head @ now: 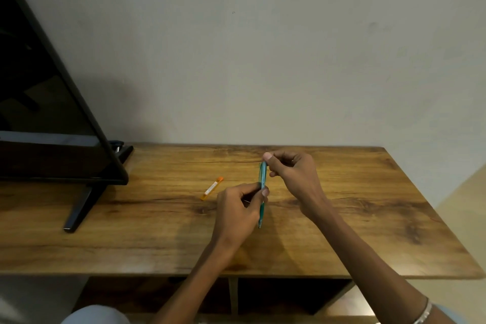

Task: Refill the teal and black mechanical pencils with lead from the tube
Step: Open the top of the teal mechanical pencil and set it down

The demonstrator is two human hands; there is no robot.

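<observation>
Between both hands, above the wooden table (342,218), the teal mechanical pencil (262,179) stands nearly upright. Left hand (238,208) grips its middle; right hand (294,173) pinches its top end, perhaps the cap. Just left of the left hand lies the orange lead tube (212,188).

wall (263,47): plain grey | table (131,231): wood grain | monitor (47,113): black, left

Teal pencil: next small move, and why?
Probably pull the cap off the top end. The left hand grips the teal pencil mid-barrel, roughly upright, while the right hand pinches its top. The orange lead tube lies untouched on the table, so the barrel likely needs opening first.
</observation>
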